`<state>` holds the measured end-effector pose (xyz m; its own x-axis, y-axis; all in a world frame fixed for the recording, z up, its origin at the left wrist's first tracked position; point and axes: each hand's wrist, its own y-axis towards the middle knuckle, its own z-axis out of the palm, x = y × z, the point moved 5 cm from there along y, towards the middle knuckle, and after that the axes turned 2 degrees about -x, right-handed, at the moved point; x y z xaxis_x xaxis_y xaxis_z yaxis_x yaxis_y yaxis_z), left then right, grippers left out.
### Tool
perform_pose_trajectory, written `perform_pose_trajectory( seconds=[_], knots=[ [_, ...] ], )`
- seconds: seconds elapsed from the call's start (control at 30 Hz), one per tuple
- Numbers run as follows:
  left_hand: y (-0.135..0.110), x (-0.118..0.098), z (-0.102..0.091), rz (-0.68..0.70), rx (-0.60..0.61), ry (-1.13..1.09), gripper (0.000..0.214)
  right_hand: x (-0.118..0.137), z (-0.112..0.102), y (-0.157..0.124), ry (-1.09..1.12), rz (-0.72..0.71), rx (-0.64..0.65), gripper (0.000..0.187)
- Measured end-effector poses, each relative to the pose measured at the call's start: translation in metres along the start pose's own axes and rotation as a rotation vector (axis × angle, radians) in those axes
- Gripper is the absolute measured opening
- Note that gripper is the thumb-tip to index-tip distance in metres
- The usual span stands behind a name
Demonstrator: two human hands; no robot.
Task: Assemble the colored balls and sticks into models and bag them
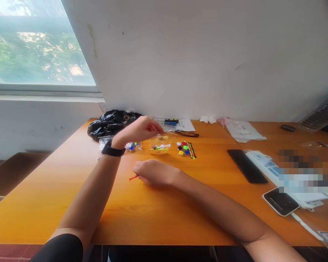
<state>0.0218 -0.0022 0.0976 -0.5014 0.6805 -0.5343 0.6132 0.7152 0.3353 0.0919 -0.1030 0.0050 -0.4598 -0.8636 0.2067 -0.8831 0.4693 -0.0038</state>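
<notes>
Poking left from your curled right hand [154, 171], a red piece [133, 178] is gripped at one end; ahead, your left hand [146, 130], fingers nearly meeting, tops a clear bag [159, 142], perhaps steadying it, its grip unclear. Discs [185, 147] and sticks [191, 150] lie grouped rightward, likely for easy reach.

To the left of the left hand [143, 128], a crumpled black plastic bag [105, 125] sits on the wooden tabletop [57, 214]. Well to the right of both hands, a dark phone [247, 166] lies beside a white power strip [262, 163]; nearer the person than these is a rounded black-faced device [280, 202] with a white cable [306, 225]. Beyond the hands on the right lie a flat white packet [243, 131] and a small black object [287, 128]. A pale wall [180, 62] rises behind, with a window [38, 47] far left.
</notes>
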Motion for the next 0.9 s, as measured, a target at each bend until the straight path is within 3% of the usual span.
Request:
perform_pose_trajectory(
  seconds=[0.1, 0.2, 0.27, 0.37, 0.5, 0.57, 0.8, 0.9],
  knots=[
    [-0.001, -0.001, -0.001, 0.002, 0.015, 0.027, 0.031, 0.002, -0.019, -0.011, 0.251, -0.001, 0.075, 0.011],
    [-0.002, -0.005, -0.002, 0.019, 0.027, 0.003, 0.036, 0.003, -0.047, -0.024, 0.639, -0.023, 0.126, 0.005],
    [-0.002, -0.008, -0.003, 0.029, 0.025, -0.025, 0.037, -0.005, -0.071, -0.033, 0.845, -0.035, 0.031, 0.003],
    [-0.002, -0.011, -0.003, 0.051, 0.042, -0.07, 0.027, -0.034, -0.104, -0.047, 0.978, 0.039, -0.278, 0.006],
    [-0.002, -0.009, -0.002, 0.023, 0.043, -0.08, 0.024, -0.082, -0.132, -0.072, 0.835, 0.191, -0.787, 0.011],
    [-0.002, -0.006, -0.001, -0.013, 0.052, -0.082, 0.032, -0.097, -0.134, -0.078, 0.753, 0.247, -0.906, 0.015],
    [-0.001, -0.003, 0.001, -0.066, 0.038, -0.055, 0.042, -0.096, -0.127, -0.074, 0.453, 0.285, -0.938, 0.012],
    [-0.001, -0.003, 0.0, -0.066, 0.032, -0.066, 0.038, -0.092, -0.127, -0.073, 0.394, 0.28, -0.885, 0.01]
  ],
)
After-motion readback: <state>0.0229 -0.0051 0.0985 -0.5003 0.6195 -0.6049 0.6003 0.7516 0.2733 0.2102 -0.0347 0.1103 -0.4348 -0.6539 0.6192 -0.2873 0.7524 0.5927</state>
